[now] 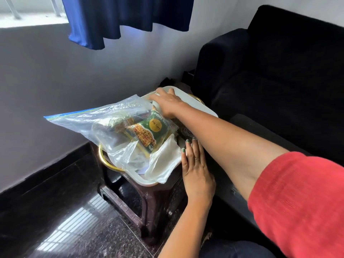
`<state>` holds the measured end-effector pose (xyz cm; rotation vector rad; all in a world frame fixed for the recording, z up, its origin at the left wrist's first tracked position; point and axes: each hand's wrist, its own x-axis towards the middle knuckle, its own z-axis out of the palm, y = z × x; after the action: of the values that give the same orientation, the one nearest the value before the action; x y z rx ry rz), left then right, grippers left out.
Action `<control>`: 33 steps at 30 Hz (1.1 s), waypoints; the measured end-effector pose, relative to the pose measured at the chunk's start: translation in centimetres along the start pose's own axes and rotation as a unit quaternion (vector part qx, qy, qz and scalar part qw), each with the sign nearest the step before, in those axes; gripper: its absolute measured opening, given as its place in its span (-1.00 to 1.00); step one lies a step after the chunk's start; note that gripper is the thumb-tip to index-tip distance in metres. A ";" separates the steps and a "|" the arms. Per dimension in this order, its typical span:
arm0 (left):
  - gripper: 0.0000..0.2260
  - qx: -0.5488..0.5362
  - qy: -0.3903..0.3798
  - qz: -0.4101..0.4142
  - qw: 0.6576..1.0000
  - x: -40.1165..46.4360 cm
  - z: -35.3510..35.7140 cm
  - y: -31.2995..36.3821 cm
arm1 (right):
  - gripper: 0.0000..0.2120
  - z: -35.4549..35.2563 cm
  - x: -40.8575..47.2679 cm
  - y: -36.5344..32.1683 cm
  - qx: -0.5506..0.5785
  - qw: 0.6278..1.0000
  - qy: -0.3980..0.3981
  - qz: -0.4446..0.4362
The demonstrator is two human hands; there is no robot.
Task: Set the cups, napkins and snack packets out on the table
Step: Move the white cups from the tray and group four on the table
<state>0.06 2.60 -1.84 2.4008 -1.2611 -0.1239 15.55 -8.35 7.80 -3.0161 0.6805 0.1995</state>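
Head view, the only one we have: we see a white tray [202, 107] w/ gold handles sitting on a dark brown plastic stool [149, 205], black sofa [279, 75] just to the right, blue curtain [119, 21] hanging over the wall at top, dark polished floor [61, 216] below

On the tray lies a big clear zip bag [96, 125] w/ a blue seal strip along its top edge, tilted up to the left past the tray rim. Inside it we make out green snack packets [150, 131]: orange fried strands pictured on front, a yellow circle w/ writing that seems to read "Let's Try" upside down, and a "0%" mark near the lower corner. Other print too small/blurred to read. More packets sit behind it in the bag, details unclear

White napkins [163, 161], in a thin clear wrap, lie at the near end of the tray, partly under the zip bag

Right hand [167, 104], arm in a red sleeve [297, 202], reaches across to the far end of the tray; fingers curl down over something white beside the bag's right edge – looks like a cup top but we can't tell for sure. Left hand [195, 164] is flat, fingers straight, ring on one finger, green nail polish, fingertips touching the napkins' edge at the tray's near right side, holding nothing
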 end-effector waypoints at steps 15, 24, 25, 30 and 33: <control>-0.15 -0.017 0.042 -0.026 0.999 0.0 -0.4 0.5 | -0.35 -1.0 -10.0 7.6 0.155 0.973 0.132 0.111; -0.31 -0.015 0.049 -0.009 0.999 0.4 -1.5 0.5 | -0.32 1.8 -18.9 10.5 0.481 0.828 0.177 0.227; -0.33 -0.022 0.061 0.001 0.998 0.5 -1.9 0.9 | -0.35 2.1 -20.0 10.7 0.516 0.804 0.179 0.235; -0.57 -0.133 0.090 0.078 0.984 0.1 -3.5 4.7 | -0.43 3.2 -25.4 11.6 0.598 0.729 0.218 0.253; -0.71 -0.248 0.024 0.086 0.965 -1.1 -3.6 7.9 | -0.45 3.4 -29.2 12.6 0.597 0.713 0.250 0.269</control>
<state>-5.66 0.71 4.48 1.8513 -1.2366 -0.2903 -16.40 -7.08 8.24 -1.5277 1.1063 -0.7724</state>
